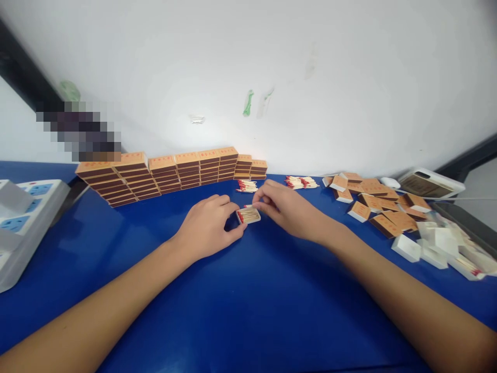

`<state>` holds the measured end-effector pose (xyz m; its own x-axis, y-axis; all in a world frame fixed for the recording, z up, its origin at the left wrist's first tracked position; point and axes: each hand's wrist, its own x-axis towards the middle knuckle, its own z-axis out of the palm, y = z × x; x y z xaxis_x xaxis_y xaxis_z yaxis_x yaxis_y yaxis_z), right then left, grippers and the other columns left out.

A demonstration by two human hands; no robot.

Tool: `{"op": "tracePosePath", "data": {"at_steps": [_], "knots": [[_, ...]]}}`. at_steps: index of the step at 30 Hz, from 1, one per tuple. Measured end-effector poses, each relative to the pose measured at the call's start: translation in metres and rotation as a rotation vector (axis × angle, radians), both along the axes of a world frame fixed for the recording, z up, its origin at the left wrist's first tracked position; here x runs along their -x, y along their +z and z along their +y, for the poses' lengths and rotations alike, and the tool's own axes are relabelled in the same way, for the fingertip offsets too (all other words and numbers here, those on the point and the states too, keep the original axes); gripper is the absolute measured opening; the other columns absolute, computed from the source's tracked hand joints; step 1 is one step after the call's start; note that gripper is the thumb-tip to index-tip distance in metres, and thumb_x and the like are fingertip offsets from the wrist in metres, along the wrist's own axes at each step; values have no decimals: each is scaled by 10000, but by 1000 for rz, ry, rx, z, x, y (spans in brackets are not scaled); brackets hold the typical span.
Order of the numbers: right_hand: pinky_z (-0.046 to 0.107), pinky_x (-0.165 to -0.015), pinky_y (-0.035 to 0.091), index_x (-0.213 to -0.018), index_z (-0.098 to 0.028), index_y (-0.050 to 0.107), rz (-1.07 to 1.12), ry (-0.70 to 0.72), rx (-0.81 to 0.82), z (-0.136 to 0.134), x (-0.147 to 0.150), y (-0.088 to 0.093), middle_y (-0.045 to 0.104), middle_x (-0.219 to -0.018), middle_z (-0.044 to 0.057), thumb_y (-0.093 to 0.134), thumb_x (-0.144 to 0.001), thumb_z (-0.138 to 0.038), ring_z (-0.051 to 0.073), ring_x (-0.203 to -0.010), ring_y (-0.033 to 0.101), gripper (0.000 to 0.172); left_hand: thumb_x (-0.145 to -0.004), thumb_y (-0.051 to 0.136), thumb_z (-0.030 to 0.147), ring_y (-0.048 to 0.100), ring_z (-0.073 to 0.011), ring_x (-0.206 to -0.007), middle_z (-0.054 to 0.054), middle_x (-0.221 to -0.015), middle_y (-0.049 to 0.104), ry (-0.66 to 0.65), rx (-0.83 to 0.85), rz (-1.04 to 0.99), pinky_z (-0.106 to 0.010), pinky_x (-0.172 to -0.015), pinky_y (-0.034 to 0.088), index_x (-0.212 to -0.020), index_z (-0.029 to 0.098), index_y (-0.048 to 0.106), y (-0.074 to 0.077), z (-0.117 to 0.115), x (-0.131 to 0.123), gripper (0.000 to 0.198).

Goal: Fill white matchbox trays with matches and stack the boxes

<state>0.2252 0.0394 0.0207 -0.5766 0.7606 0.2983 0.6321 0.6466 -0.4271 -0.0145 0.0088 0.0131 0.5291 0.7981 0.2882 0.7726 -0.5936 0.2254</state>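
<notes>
Left hand (207, 225) and right hand (289, 207) pinch one filled match tray (248, 214).
Closed matchboxes (171, 173) stacked upper left; loose sleeves (373, 202) and white trays (435, 243) lie right.

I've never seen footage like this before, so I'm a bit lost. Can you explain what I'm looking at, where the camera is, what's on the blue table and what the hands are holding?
There is no machine here. A person wears one camera on the head, and it looks forward and down at their own bare hands. The left hand has its grip on a small open tray of matches lying on the blue table. The right hand has its fingertips at the tray's far corner; I cannot tell whether they pinch anything. Behind the hands are stacked matchboxes and loose matches. To the right lie scattered orange box sleeves and white trays. To the left is a white power strip.
</notes>
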Motion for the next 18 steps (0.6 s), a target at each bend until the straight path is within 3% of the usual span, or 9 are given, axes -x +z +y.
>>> {"op": "tracePosePath", "data": {"at_steps": [7, 18], "knots": [[308, -712, 424, -1017, -218, 616, -58, 17, 55, -12, 8, -5, 620, -997, 50, 553, -1050, -224, 177, -808, 574, 72, -974, 657, 452, 619, -225, -856, -40, -893, 658, -14, -5, -3, -358, -703, 465, -1007, 205, 747, -1, 0, 1, 266], [303, -710, 441, -916, -213, 704, 72, 37, 87, -3, 7, -1, 550, -827, 11, 675, -955, -228, 164, -772, 542, 51, -987, 647, 426, 629, -226, -870, -43, -908, 671, -45, 3, -1, -357, -718, 483, -1027, 211, 737, 1, -1, 0, 236]]}}
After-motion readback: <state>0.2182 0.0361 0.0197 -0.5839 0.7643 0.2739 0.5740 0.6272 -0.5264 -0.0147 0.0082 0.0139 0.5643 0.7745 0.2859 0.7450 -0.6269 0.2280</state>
